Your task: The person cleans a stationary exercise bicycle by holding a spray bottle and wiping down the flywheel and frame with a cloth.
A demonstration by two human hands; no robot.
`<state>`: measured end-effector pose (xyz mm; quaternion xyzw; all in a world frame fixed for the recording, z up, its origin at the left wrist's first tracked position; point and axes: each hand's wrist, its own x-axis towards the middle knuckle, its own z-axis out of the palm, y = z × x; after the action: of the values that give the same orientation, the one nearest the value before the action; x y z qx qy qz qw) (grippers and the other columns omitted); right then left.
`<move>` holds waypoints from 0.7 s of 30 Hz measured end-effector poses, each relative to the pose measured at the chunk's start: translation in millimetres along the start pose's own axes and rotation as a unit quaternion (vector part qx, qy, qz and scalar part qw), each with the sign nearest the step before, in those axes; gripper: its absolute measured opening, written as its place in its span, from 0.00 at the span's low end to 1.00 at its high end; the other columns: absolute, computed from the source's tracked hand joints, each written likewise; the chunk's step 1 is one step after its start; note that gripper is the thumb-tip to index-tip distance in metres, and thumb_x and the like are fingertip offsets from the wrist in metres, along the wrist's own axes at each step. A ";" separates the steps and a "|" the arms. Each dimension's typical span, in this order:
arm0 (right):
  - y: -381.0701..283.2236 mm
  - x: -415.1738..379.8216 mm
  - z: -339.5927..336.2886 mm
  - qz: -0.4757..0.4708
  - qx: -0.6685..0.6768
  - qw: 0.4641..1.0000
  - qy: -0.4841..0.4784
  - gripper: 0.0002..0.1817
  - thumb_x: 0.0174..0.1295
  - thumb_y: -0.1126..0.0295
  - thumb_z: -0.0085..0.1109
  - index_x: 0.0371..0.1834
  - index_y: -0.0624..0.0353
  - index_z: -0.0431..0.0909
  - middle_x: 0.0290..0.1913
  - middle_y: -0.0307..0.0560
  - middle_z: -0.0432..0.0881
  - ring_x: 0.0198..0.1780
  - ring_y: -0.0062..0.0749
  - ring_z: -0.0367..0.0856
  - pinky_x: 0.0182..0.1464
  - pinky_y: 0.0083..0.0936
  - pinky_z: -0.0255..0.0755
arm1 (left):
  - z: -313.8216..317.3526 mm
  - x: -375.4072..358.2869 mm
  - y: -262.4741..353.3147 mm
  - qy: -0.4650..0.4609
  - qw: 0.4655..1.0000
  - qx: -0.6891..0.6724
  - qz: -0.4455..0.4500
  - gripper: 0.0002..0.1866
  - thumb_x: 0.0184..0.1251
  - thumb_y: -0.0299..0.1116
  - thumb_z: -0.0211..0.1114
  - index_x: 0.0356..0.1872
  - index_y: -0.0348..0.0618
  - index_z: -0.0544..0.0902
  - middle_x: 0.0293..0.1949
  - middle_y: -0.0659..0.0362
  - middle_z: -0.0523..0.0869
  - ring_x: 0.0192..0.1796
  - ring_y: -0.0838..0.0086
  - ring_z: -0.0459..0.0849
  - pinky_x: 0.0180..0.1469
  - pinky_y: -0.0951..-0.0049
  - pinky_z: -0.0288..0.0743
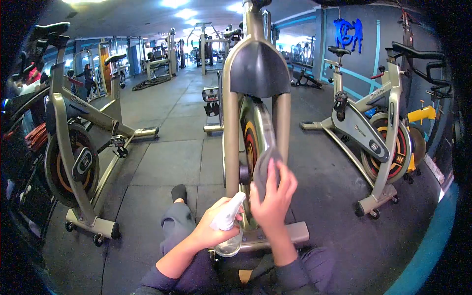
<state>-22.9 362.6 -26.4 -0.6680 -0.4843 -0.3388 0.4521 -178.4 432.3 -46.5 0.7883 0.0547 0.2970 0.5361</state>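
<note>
My left hand (211, 228) is wrapped round a clear spray bottle (228, 245) with a white spray head, low in the centre of the view. In my right hand (273, 196) is a dark grey cloth (268, 167), held against the rim of the flywheel (256, 125). The wheel sits upright between the fork legs of an exercise bike (231, 132) straight in front of me. A black cover (259, 71) tops the fork. The spray bottle is just left of the bike's front foot bar (295, 231).
One exercise bike (59, 113) stands at the left, another (393, 118) at the right. Weight machines (206, 46) and two people (88, 78) are farther back. My legs (179, 223) stretch forward on the tiled floor (169, 160).
</note>
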 end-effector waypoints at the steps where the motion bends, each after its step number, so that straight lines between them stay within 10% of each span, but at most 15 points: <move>1: 3.4 -21.7 2.0 -0.013 0.003 1.000 0.010 0.35 0.51 0.66 0.63 0.64 0.65 0.66 0.63 0.58 0.62 0.60 0.57 0.60 0.63 0.48 0.57 | 1.2 -0.6 -2.4 0.000 1.000 0.005 0.007 0.35 0.44 0.15 0.63 0.61 0.37 0.67 0.49 0.57 0.76 0.49 0.71 0.80 0.50 0.70 0.76; 10: 40.6 -177.1 -24.3 0.049 0.147 0.974 -0.168 0.29 0.52 0.69 0.62 0.57 0.71 0.68 0.58 0.62 0.66 0.58 0.55 0.67 0.61 0.43 0.61 | 32.7 -47.0 8.9 0.170 0.981 -0.069 -0.070 0.39 0.49 0.13 0.61 0.68 0.38 0.61 0.52 0.56 0.76 0.45 0.74 0.79 0.50 0.72 0.76; 15: 70.6 -211.0 -42.6 0.459 0.448 0.761 -0.101 0.21 0.56 0.73 0.61 0.54 0.66 0.73 0.53 0.44 0.76 0.54 0.30 0.73 0.60 0.28 0.64 | 53.3 -69.8 31.6 0.142 0.986 -0.032 -0.082 0.36 0.46 0.13 0.60 0.63 0.38 0.64 0.47 0.55 0.76 0.43 0.71 0.80 0.46 0.70 0.77; 21: 160.6 -215.7 -58.8 0.595 0.561 0.570 0.081 0.25 0.58 0.61 0.55 0.57 0.62 0.71 0.54 0.44 0.77 0.51 0.37 0.77 0.55 0.32 0.70 | 30.9 -25.9 63.7 -0.140 0.985 -0.003 -0.102 0.36 0.52 0.15 0.59 0.67 0.39 0.62 0.49 0.58 0.76 0.48 0.75 0.78 0.53 0.72 0.72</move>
<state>64.4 214.6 -241.5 -0.3881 -0.0322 0.2929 0.8732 -198.0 370.0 -8.9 0.8106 0.0580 0.1275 0.5687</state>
